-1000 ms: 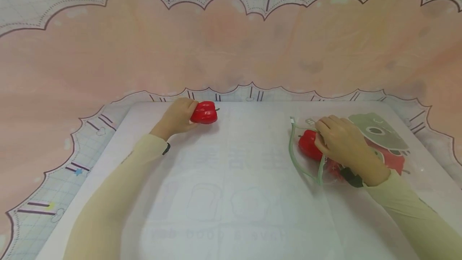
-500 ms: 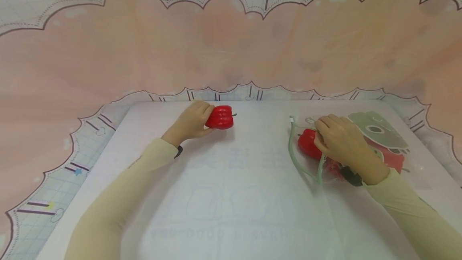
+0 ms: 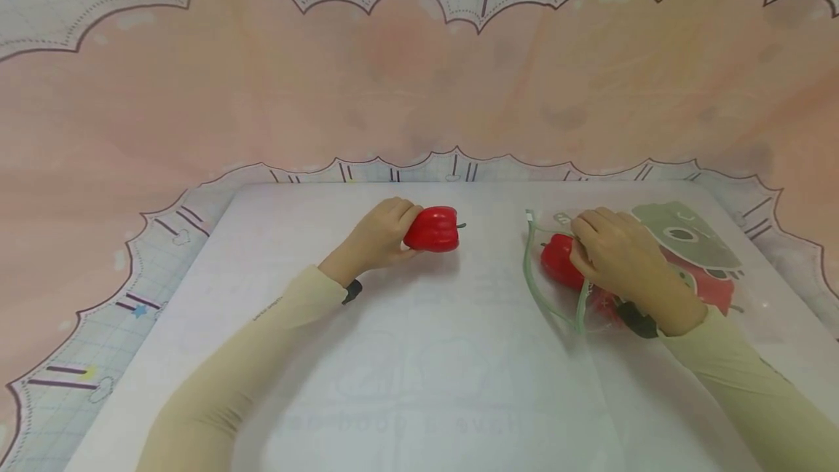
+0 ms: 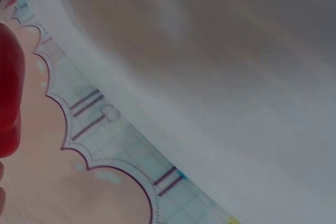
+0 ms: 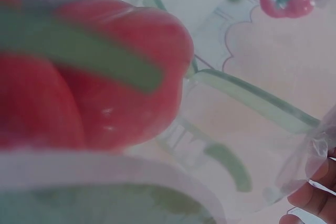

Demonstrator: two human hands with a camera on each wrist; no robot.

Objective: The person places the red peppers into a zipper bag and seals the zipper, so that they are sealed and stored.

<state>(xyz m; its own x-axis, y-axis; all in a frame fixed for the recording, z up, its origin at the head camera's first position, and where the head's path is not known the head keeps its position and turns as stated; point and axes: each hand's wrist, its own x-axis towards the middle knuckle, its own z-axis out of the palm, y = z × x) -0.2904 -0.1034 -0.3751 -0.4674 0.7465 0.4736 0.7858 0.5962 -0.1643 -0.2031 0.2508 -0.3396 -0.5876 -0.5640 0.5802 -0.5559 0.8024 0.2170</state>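
Left hand [image 3: 380, 239]: fingers curled around a glossy red bell pepper [image 3: 432, 229], held low over the white table mat [image 3: 419, 355], near its middle. Right hand [image 3: 616, 253]: fingers curled, pinching the green-edged mouth of a clear plastic zip bag [image 3: 557, 304], which lies on the mat and contains a second red pepper [image 3: 557, 262].

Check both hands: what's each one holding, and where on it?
Left hand grips a red pepper by its end opposite the stem. Right hand holds the clear zip bag at its open green-edged mouth, over a second pepper inside.
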